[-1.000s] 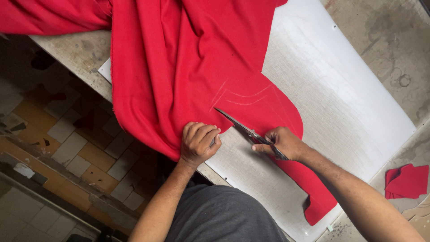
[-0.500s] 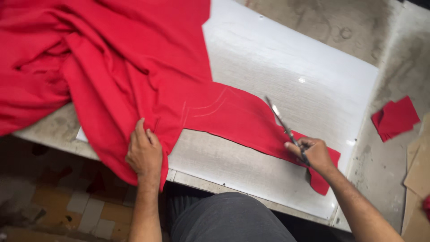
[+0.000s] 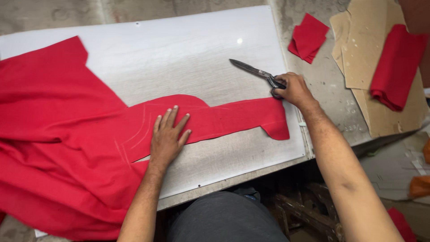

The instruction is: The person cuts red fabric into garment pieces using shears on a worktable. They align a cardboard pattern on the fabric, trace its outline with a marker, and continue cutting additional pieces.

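One large red cloth (image 3: 67,148) lies under the flat left hand (image 3: 168,136), and one pair of scissors (image 3: 257,71) sits in the right hand (image 3: 291,88) — two hands in all. Beyond the right hand there are two smaller red pieces — a folded square (image 3: 309,38) just past it and a longer folded stack (image 3: 396,67) farther out. That stack rests on one sheet of brown cardboard (image 3: 363,54).

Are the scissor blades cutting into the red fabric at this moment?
No: the scissors in the right hand lie on the bare white board, apart from the red fabric.
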